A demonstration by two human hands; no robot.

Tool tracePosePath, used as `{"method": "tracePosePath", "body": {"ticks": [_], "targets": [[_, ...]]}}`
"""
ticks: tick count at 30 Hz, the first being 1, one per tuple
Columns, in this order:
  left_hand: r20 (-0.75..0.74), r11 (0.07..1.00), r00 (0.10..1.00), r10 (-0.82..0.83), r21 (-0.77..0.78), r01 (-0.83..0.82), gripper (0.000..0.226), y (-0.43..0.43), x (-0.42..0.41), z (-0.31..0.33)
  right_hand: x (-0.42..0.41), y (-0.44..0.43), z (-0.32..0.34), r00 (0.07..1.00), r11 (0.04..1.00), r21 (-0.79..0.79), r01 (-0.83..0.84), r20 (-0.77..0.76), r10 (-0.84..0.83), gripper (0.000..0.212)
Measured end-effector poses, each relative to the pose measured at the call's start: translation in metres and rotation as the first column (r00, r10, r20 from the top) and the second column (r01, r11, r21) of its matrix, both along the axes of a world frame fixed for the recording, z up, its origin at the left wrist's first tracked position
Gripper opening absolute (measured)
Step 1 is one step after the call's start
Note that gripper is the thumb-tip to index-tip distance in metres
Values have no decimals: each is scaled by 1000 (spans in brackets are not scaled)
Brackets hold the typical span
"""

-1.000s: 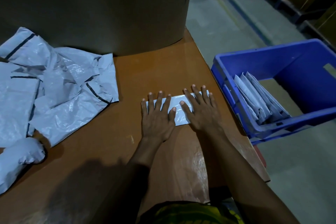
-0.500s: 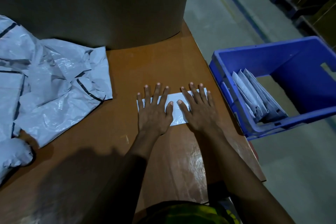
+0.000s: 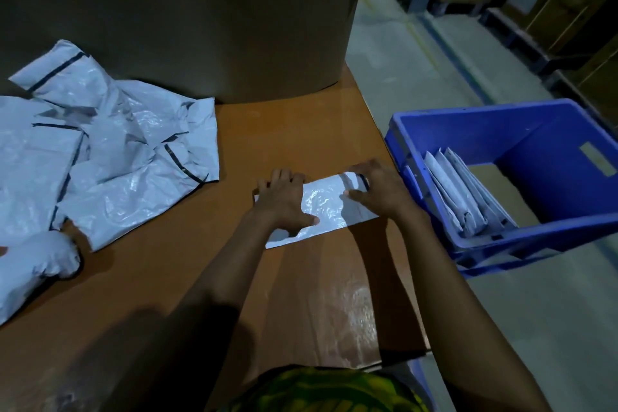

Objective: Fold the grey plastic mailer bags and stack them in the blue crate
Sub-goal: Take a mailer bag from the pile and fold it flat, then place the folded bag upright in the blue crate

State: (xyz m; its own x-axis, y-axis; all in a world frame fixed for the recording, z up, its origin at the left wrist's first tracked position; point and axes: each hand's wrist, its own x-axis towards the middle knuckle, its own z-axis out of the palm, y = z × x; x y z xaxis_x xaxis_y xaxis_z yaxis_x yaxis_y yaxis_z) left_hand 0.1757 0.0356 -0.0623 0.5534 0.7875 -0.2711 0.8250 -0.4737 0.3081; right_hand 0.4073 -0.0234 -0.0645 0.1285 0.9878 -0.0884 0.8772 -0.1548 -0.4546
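A folded grey mailer bag [image 3: 326,207] lies as a narrow strip on the brown table [image 3: 301,294], near its right edge. My left hand [image 3: 284,202] grips the strip's left end, fingers curled over the far edge and thumb on top. At the right end, the curled fingers of my right hand [image 3: 379,191] pinch the far corner, which is slightly raised. The blue crate [image 3: 468,130] stands on the floor just right of the table. Several folded mailers [image 3: 458,187] lean upright along its near-left wall.
A crumpled pile of unfolded grey mailers [image 3: 117,160] with black seal strips covers the table's left side. A large brown cardboard drum [image 3: 184,17] stands at the back of the table. Concrete floor and dark shelving lie to the right.
Both hands lay flat, pressing the strip; now their fingers are curled around its ends. They have moved apart, and more of the bag's middle shows. The right corner has lifted.
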Motion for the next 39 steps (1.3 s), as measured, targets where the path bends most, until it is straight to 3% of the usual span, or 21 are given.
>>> {"method": "tracePosePath", "body": {"ticks": [5, 9, 12, 16, 21, 27, 34, 39], "targets": [[-3, 999, 1000, -7, 35, 7, 71, 6, 8, 18, -5, 11, 24, 973, 985, -102, -143, 170, 158, 73], [158, 999, 987, 39, -43, -33, 43, 10, 6, 41, -7, 6, 57, 983, 990, -93, -111, 139, 123, 47], [164, 997, 986, -24, -68, 36, 38, 15, 5, 61, 2, -14, 74, 991, 997, 24, -68, 115, 65, 24], [133, 983, 976, -173, -42, 180, 40, 25, 23, 101, 20, -51, 96, 996, 981, 192, 18, 79, -34, 26], [158, 926, 919, -360, 177, 332, 25, 34, 91, 149, 61, -91, 117, 951, 889, 426, 168, 166, -260, 10], [166, 735, 826, -538, 573, 364, 16, 37, 207, 152, 135, -124, 122, 841, 757, 574, 312, 203, -501, 10], [49, 591, 766, -641, 669, 451, 16, 38, 334, 105, 229, -139, 94, 708, 758, 510, 407, 348, -615, 21], [-113, 519, 716, -689, 613, 596, 15, 39, 404, 53, 278, -133, 58, 754, 840, 251, 480, 371, -542, 15]]}}
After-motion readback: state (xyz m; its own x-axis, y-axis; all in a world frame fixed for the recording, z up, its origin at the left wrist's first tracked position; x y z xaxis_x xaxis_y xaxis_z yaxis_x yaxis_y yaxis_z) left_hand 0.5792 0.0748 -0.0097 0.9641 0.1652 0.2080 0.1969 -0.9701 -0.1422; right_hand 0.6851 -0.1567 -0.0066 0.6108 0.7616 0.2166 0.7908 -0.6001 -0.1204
